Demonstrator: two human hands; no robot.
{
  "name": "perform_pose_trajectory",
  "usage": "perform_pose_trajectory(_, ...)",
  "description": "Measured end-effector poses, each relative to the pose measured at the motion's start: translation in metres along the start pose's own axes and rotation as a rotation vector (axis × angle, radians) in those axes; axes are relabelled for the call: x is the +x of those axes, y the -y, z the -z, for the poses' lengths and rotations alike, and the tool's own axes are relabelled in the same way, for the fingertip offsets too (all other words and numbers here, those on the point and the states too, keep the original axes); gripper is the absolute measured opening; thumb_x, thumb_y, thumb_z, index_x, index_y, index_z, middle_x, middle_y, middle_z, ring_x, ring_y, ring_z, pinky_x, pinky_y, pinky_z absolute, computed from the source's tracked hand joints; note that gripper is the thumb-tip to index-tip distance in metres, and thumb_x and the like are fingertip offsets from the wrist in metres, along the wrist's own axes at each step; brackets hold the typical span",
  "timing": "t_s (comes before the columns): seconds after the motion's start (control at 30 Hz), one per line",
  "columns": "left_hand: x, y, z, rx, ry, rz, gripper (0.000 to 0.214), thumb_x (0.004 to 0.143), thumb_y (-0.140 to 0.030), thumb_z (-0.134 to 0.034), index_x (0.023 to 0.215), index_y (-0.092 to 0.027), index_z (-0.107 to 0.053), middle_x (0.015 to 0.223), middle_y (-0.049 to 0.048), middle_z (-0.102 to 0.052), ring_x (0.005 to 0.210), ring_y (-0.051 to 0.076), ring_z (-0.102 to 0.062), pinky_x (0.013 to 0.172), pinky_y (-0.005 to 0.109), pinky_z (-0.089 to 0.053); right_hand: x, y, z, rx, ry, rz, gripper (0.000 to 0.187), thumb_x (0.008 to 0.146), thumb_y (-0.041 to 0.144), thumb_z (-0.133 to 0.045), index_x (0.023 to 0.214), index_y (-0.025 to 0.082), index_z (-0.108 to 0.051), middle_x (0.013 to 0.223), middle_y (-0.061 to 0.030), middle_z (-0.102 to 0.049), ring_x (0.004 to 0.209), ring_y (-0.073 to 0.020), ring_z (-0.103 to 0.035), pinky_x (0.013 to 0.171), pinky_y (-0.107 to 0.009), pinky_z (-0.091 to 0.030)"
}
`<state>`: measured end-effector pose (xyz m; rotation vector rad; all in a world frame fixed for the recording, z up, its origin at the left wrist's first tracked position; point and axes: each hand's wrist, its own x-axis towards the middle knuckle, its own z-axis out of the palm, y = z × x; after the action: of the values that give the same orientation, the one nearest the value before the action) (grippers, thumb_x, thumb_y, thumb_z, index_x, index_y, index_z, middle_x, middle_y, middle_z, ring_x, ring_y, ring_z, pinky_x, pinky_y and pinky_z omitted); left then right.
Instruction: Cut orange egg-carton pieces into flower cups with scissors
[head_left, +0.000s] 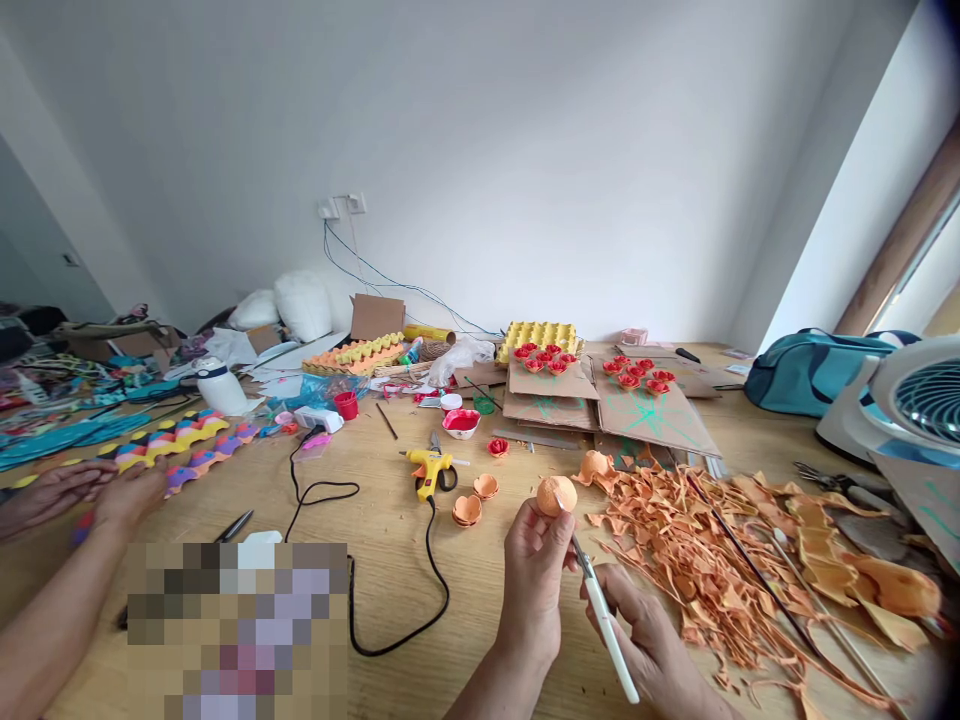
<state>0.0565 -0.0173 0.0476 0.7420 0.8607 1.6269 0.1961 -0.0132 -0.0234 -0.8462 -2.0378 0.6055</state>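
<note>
My left hand [534,575] is closed around a small orange egg-carton cup [555,494], holding it up above the table. In my right hand [646,625] is a slim white-handled tool [611,628] with a metal front end. Its tip touches the side of the cup; whether it is a blade or a brush is too small to tell. Two cut orange cups [466,511] lie to the left of my hands. A large heap of orange egg-carton scraps [675,540] spreads out on the right.
A yellow glue gun [429,472] with a black cord lies left of my hands. Red flowers [631,374] stand on cardboard sheets behind, near a bowl of red paint [460,424]. A fan [919,390] is at right. Another person's hands [131,490] hold a painted egg-carton strip [169,440] at left.
</note>
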Motion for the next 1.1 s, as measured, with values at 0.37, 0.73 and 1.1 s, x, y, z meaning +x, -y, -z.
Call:
perform_pose_trajectory(0.37,0.006,0.006,0.003,0.038,-0.037,-0.043,0.042,0.071,-0.05,-0.079,0.079,-0.013,-0.061,0.07,0.0002,-0.062,0.055,0.007,-0.045,0.054,0.02,-0.038,-0.001,0.002,0.002,0.018,0.043,0.001,0.034,0.101,0.045,-0.038,0.076,0.023,-0.044,0.07,0.0006,-0.049,0.063,-0.0161,-0.044,0.058,-0.027,-0.039)
perform_pose_trajectory(0.73,0.004,0.003,0.003,0.049,-0.008,-0.083,0.042,0.075,-0.051,-0.076,0.088,-0.014,-0.062,0.07,-0.0013,-0.058,0.056,0.007,-0.046,0.055,0.02,-0.041,0.001,0.0,0.003,-0.006,0.071,-0.037,0.034,0.101,0.043,-0.039,0.074,0.022,-0.044,0.069,0.0013,-0.048,0.063,-0.0153,-0.044,0.058,-0.026,-0.038)
perform_pose_trajectory(1.1,0.02,0.0,0.029,-0.067,0.051,-0.169,0.024,0.086,-0.039,-0.067,0.085,-0.019,-0.055,0.062,-0.0055,-0.046,0.058,0.008,-0.04,0.058,0.021,-0.038,0.001,-0.002,0.018,0.064,0.197,-0.113,0.04,0.097,0.055,-0.038,0.082,0.021,-0.053,0.08,-0.0031,-0.057,0.074,-0.0192,-0.053,0.07,-0.03,-0.046)
